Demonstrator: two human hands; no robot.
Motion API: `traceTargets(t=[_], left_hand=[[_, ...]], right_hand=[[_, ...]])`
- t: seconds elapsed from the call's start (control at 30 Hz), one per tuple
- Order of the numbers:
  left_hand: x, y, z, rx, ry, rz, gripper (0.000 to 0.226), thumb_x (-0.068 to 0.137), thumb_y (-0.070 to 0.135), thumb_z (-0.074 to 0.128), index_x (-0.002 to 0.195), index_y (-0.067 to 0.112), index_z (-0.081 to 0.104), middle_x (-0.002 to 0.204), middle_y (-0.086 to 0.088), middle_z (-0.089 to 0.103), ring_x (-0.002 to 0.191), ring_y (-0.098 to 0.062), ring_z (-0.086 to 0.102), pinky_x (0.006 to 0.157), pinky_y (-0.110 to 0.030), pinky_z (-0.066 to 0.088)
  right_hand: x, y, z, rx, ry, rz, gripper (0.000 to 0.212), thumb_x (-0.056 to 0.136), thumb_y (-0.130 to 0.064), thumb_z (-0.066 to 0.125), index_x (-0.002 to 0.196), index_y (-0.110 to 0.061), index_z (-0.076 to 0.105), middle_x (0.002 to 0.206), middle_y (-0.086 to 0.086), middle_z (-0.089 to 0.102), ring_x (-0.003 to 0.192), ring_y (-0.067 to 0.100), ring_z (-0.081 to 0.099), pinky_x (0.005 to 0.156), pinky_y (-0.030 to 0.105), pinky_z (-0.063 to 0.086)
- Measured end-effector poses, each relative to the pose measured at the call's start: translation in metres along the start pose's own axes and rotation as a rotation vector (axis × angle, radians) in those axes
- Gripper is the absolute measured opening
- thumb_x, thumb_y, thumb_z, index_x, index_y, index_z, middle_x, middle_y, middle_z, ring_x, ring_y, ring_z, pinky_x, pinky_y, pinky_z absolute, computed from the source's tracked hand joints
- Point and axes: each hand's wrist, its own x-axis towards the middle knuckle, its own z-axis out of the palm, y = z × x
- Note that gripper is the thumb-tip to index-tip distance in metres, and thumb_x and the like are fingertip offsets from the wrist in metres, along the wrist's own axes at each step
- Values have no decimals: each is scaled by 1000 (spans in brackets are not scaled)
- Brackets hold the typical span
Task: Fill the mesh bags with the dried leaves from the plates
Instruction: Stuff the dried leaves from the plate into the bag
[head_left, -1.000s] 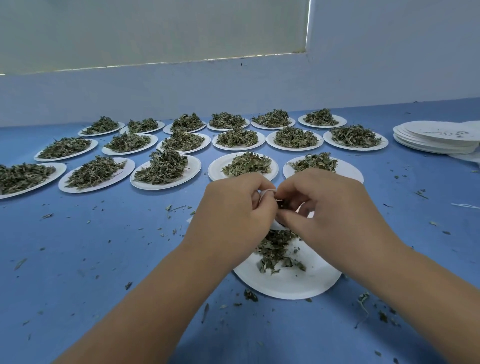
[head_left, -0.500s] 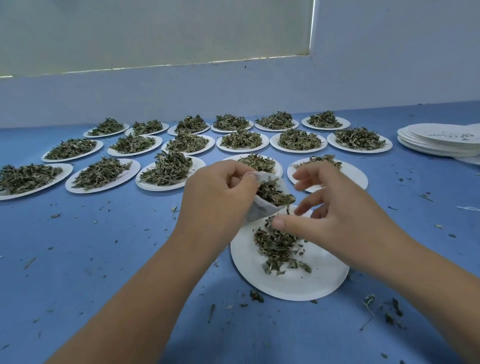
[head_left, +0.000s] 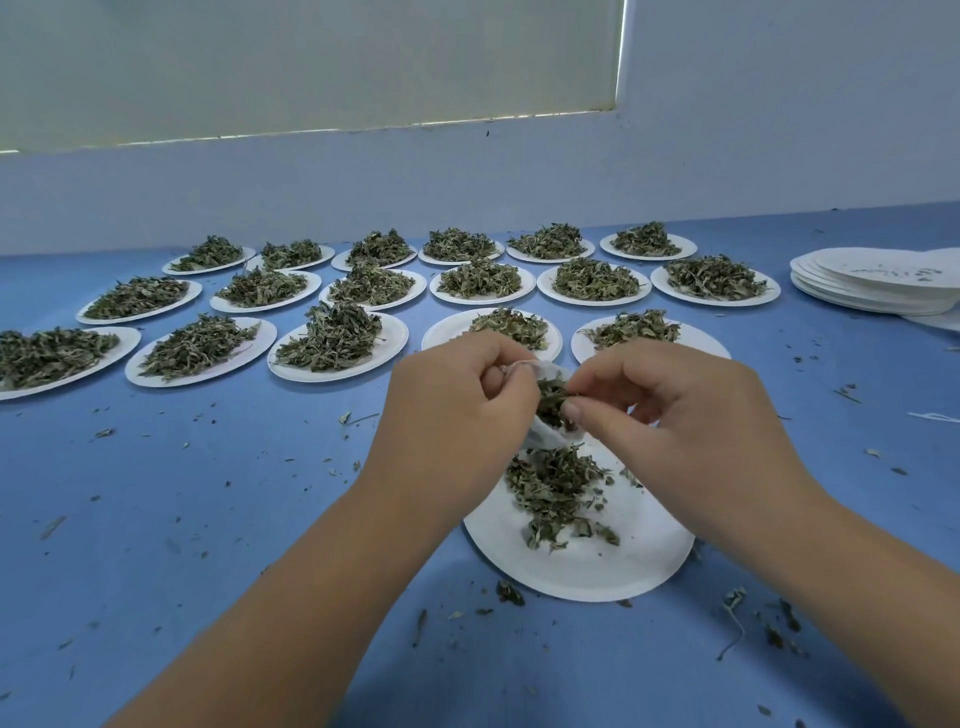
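My left hand (head_left: 457, 410) grips a small white mesh bag (head_left: 545, 439) by its mouth, just above a white paper plate (head_left: 582, 566). The bag holds dark dried leaves. My right hand (head_left: 670, 415) pinches a tuft of leaves (head_left: 553, 395) at the bag's open mouth. A loose heap of dried leaves (head_left: 558, 488) lies on the plate under both hands. Most of the bag is hidden behind my fingers.
Several white plates heaped with dried leaves (head_left: 337, 340) stand in rows on the blue table (head_left: 208, 493) beyond my hands. A stack of empty plates (head_left: 878, 283) sits at the far right. Leaf crumbs are scattered over the table; a white wall runs behind.
My right hand, spread beside the bag half a second ago, has closed in and now pinches leaves at the bag's mouth. My left hand keeps holding the bag.
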Motion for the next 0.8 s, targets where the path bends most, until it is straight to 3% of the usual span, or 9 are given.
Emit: traceTargets(t=[0.13, 0.37, 0.5, 0.63, 0.8], left_hand=[[-3, 3, 4, -5, -22, 42, 19, 84, 9, 60, 76, 22, 72, 44, 10, 43, 42, -3, 40, 42, -5, 28], [-3, 3, 4, -17, -23, 25, 19, 85, 11, 60, 76, 23, 72, 45, 10, 43, 43, -3, 40, 43, -5, 30], [-1, 3, -1, 9, 11, 7, 21, 85, 13, 60, 72, 26, 69, 45, 11, 43, 43, -4, 40, 44, -8, 30], [2, 2, -5, -20, 55, -23, 21, 86, 15, 59, 70, 25, 68, 47, 5, 42, 43, -5, 35, 43, -11, 29], [2, 1, -4, -89, 43, -45, 18, 86, 15, 61, 73, 22, 70, 48, -2, 45, 43, -3, 39, 44, -9, 33]], right_hand=[[2, 2, 4, -109, 13, -95, 8, 77, -22, 74, 79, -30, 72, 73, -12, 56, 67, 7, 51, 60, 11, 36], [2, 2, 8, -240, -3, -192, 8, 82, -21, 71, 87, -26, 75, 71, -7, 51, 66, 12, 47, 51, 29, 41], [1, 0, -4, -218, 2, -281, 17, 86, -29, 61, 95, -26, 74, 87, -8, 59, 77, 15, 55, 59, 25, 43], [1, 4, -16, -258, -78, -344, 28, 88, -35, 55, 107, -24, 72, 110, -9, 64, 91, 21, 58, 75, 39, 49], [1, -1, -10, -361, -208, -414, 31, 88, -37, 53, 108, -23, 71, 118, -12, 63, 87, 21, 55, 71, 40, 48]])
